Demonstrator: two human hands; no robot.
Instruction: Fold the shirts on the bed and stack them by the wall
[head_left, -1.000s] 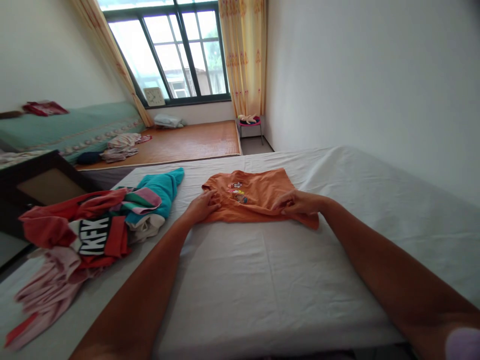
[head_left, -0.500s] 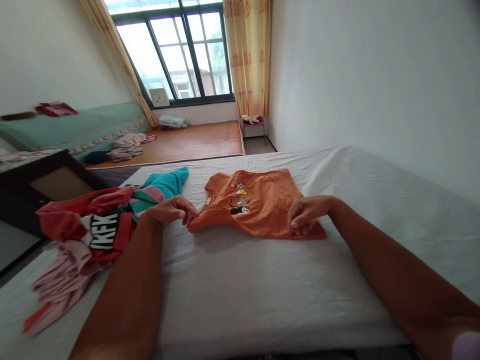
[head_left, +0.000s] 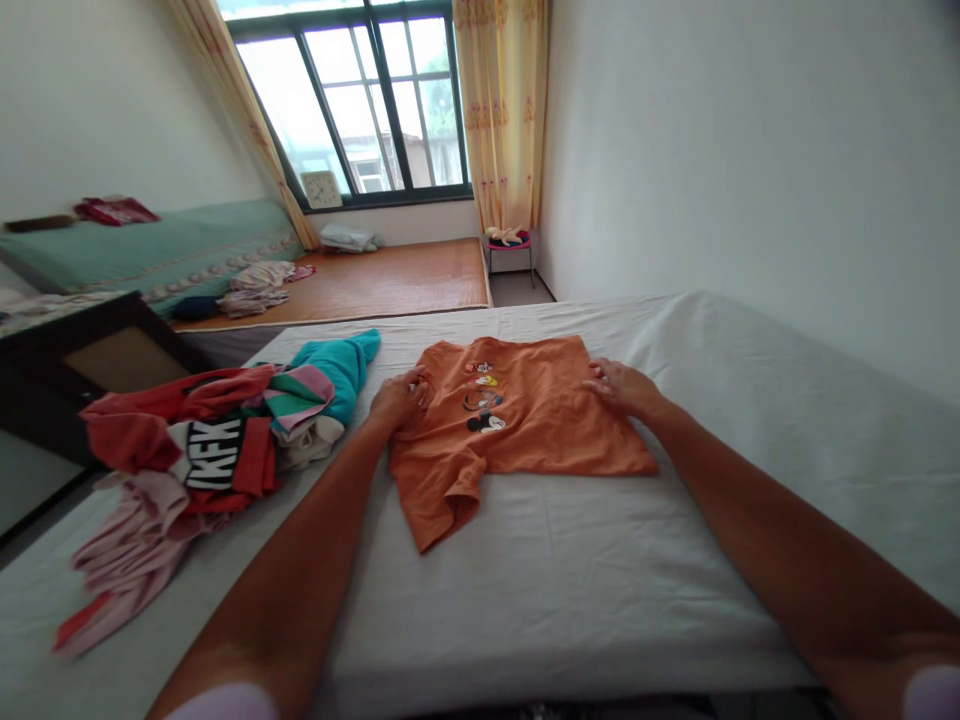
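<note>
Since the last frame we see the orange T-shirt (head_left: 525,420) spread out flat on the white bed sheet (head_left: 585,580), 1 sleeve trailing toward us; our left hand (head_left: 399,397) rests loosely curled on its left shoulder; our right hand (head_left: 619,385) lies open and flat on its right edge. Beside our left arm sits the pile of clothes (head_left: 210,440).

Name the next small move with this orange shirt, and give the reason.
Probably fold the near sleeve inward over the orange shirt. It lies face up on the white sheet, left hand and right hand resting at its sides, that sleeve sticking out.
</note>
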